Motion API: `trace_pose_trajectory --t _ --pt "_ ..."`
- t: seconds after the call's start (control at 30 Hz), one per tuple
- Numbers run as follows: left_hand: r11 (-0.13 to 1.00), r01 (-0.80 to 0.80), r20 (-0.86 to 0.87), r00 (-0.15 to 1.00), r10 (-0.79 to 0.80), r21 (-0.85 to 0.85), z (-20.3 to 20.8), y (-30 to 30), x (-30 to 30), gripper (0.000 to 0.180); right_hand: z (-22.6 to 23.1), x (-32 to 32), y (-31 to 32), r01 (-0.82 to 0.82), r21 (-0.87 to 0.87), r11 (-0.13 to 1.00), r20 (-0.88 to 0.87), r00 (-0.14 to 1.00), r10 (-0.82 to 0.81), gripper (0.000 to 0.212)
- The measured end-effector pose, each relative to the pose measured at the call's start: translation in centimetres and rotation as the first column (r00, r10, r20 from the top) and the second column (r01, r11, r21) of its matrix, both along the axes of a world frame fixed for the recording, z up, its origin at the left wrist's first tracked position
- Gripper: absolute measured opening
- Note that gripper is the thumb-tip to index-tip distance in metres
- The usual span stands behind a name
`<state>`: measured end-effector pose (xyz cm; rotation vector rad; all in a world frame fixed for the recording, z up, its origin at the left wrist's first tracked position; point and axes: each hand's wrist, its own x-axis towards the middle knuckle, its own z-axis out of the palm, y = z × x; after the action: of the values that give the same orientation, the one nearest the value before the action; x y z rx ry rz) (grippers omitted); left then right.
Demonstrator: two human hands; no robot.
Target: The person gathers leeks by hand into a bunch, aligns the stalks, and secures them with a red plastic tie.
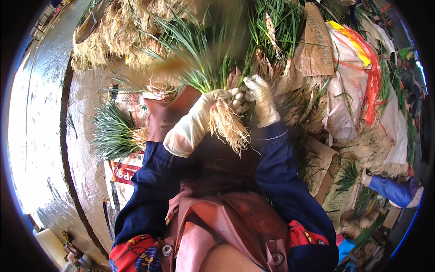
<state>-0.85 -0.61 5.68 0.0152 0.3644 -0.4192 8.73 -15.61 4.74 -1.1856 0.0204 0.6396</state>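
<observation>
Clasping one bunch of green onions (pixel 209 75), the gloved left hand (pixel 195 120) is holding it just above the roots, in front of one brown apron (pixel 235 211). The gloved right hand (pixel 263 99) is curling its fingers beside the stems; whether they are pinching anything, I cannot tell. One second bunch (pixel 115 131) is lying to the left. Piled onions (pixel 108 38), too crowded to count, are lying ahead. One co-worker's blue sleeve (pixel 392 188) is showing at far right.
</observation>
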Motion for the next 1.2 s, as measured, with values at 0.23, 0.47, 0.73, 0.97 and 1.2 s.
trace_pose_trajectory --t 0.23,0.47,0.73,0.97,1.2 --pt "0.98 -0.112 0.276 0.949 0.155 -0.165 -0.4 -1.0 0.1 0.027 2.6 -0.7 1.5 -0.03 0.277 0.96 -0.437 0.887 0.153 0.03" --pt "0.962 -0.271 0.247 0.93 0.272 -0.037 -0.8 -1.4 -0.8 0.016 1.7 -1.5 2.2 -0.194 0.238 0.952 -0.119 0.967 0.227 0.037" --pt "0.999 0.009 0.084 0.996 -0.006 -0.034 0.7 0.1 0.5 0.028 -2.7 1.2 -1.0 -0.033 0.032 0.999 0.039 0.999 0.032 0.008" --pt "0.961 -0.251 0.237 0.947 0.219 0.118 7.8 4.9 -4.1 0.016 -1.6 0.8 -13.5 -0.375 -0.772 0.513 -0.047 0.839 0.542 0.032" --pt "0.926 -0.343 0.468 0.852 0.235 0.159 9.3 4.7 -1.1 0.017 1.1 6.2 -6.7 0.043 -0.547 0.836 0.386 0.899 0.207 0.024"
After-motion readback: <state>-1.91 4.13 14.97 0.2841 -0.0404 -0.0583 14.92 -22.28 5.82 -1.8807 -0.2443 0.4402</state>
